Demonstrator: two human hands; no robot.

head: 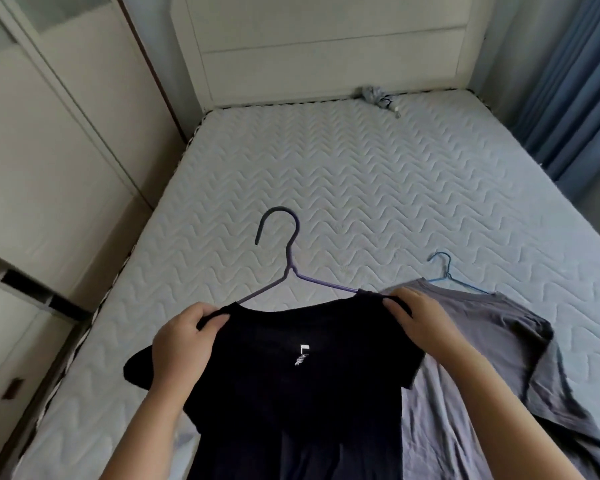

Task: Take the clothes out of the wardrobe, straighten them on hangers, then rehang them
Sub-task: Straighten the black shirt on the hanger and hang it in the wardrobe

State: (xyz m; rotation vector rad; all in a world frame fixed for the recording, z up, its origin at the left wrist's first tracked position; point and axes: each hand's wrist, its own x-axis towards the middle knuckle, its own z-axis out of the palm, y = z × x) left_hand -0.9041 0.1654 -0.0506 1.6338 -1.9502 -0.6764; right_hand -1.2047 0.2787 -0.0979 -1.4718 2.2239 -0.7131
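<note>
A black T-shirt [305, 386] with a small white logo hangs on a purple hanger [290, 268], held just above the mattress. My left hand [184, 344] pinches the shirt's left shoulder at the neckline. My right hand [420, 320] pinches the right shoulder where the hanger arm enters the fabric. The hanger's hook points away from me. To the right lies a grey T-shirt [492, 344] on a blue hanger [447, 275], flat on the bed.
The white quilted mattress [361, 188] fills the middle, with a white headboard [329, 46] behind. A small grey bundle [374, 95] lies near the headboard. White wardrobe doors [49, 133] stand on the left, blue curtains [575, 84] on the right.
</note>
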